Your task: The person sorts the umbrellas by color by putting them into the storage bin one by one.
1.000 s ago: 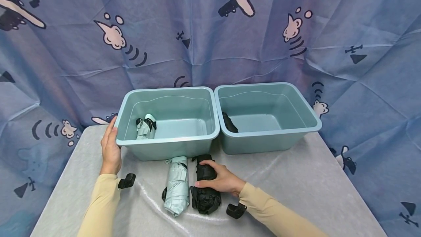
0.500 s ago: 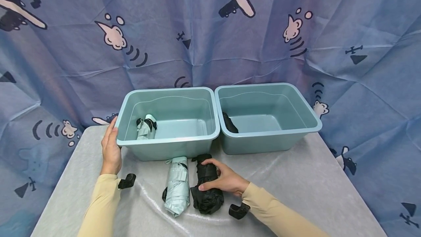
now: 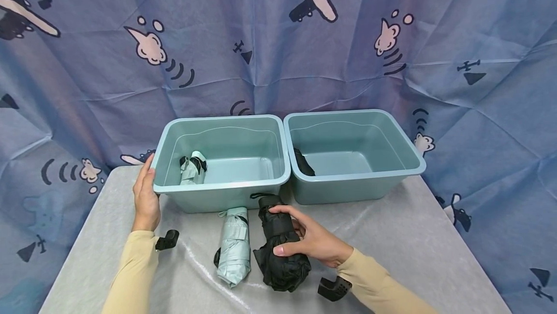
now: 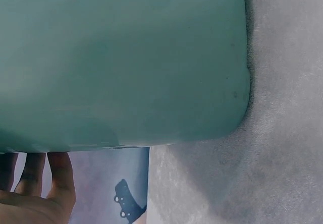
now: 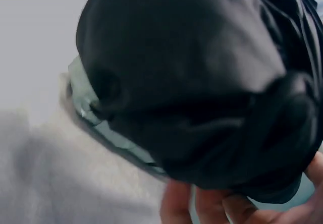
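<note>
My right hand (image 3: 315, 239) grips a folded black umbrella (image 3: 285, 265), its wrist loop end toward the bins. The umbrella looks lifted slightly off the table. In the right wrist view the black umbrella (image 5: 192, 82) fills most of the picture, with my fingertips (image 5: 207, 204) along its lower edge. Left of it a folded pale green umbrella (image 3: 235, 246) lies on the table. My left hand (image 3: 146, 200) rests with fairly straight fingers against the left end of the left bin (image 3: 226, 198). The left wrist view shows those fingers (image 4: 60, 176) touching the bin wall (image 4: 126, 72).
Inside the left bin lies another pale green umbrella (image 3: 193, 169). The right bin (image 3: 344, 190), standing beside it, holds a black item (image 3: 303, 163), partly hidden by the front wall. A patterned blue curtain (image 3: 270, 52) hangs behind the grey-covered table (image 3: 391, 246).
My right hand has closed on the black umbrella and drawn it right, away from the green one, seemingly raising it a little. My left hand has stayed at the left bin.
</note>
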Available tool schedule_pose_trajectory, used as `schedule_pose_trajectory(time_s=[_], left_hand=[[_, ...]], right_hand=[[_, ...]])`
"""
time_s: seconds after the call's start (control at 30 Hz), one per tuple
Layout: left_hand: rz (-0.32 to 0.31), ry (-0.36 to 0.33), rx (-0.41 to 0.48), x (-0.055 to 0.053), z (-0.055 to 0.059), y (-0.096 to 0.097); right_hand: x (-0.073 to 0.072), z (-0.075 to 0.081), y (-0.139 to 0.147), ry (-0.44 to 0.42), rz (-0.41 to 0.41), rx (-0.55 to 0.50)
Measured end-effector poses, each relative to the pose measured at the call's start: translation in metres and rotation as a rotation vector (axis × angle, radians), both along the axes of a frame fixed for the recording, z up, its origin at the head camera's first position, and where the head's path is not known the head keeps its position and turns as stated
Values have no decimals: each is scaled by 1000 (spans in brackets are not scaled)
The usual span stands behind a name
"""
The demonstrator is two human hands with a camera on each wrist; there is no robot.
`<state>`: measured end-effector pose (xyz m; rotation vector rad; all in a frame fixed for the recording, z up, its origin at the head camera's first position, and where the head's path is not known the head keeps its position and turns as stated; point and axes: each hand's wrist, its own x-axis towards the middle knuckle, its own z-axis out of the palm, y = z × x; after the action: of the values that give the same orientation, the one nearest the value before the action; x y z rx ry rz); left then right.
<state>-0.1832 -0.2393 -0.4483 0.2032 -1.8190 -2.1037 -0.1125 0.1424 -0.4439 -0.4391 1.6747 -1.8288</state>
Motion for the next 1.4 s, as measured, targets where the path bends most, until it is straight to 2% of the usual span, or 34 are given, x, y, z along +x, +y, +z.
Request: schedule_pose_trajectory(time_s=[0.2,0.43,0.63,0.77,0.9,1.07,1.4], left_hand=[[0,3,-2,1,1,0],[0,0,-1,2,1,0],[-6,0,6,2,1,0],[-12,1,8,2,1,1],[-8,-3,3,2,1,1],[-5,-5,3,3,1,1],[0,-11,7,2,1,1]], right_hand=[[10,15,5,7,41,-106],[14,40,12,89,74,-183],[10,61,20,189,19,-110],[3,74,28,192,-15,-79],[-8,88,39,175,-18,-98],[-30,102,55,154,-36,-102],[-83,117,82,185,-123,71]])
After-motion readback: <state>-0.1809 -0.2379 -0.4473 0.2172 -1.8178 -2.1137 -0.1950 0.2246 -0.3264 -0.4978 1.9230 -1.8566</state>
